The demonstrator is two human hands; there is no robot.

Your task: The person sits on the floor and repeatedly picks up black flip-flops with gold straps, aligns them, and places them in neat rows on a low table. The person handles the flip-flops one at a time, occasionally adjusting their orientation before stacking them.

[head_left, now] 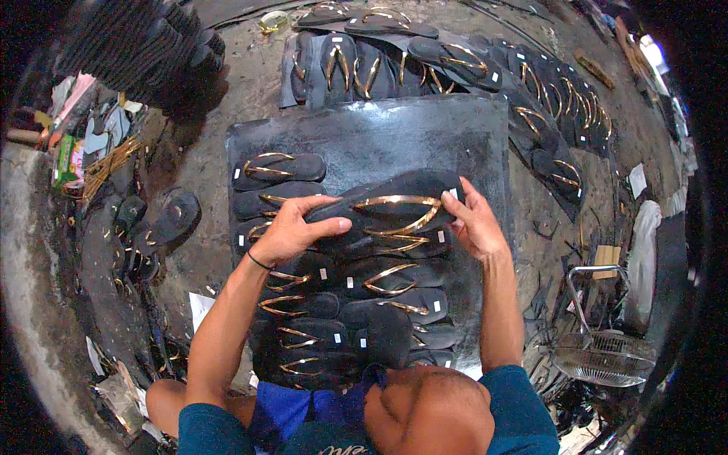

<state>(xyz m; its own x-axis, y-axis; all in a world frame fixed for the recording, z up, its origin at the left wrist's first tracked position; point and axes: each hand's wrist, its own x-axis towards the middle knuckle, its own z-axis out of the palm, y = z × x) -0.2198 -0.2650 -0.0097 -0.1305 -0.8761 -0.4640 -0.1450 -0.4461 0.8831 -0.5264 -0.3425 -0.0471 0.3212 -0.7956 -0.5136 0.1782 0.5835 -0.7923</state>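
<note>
A black flip-flop (402,185) with gold straps and a small white label is held up between my two hands, lying crosswise. My left hand (292,227) grips its left end, thumb on top. At the labelled right end, my right hand (474,216) pinches the edge between thumb and fingers. Beneath it, rows of similar flip-flops (390,277) lie on a dark sheet (364,136), their gold straps facing up. One flip-flop (280,168) sits at the sheet's upper left. The held one partly hides those under it.
More flip-flops (371,68) line the far side and curve down the right. A tall stack of dark soles (136,45) stands at the far left. Loose flip-flops (173,218) lie on the left floor. A metal fan (605,356) is at the right, among scraps.
</note>
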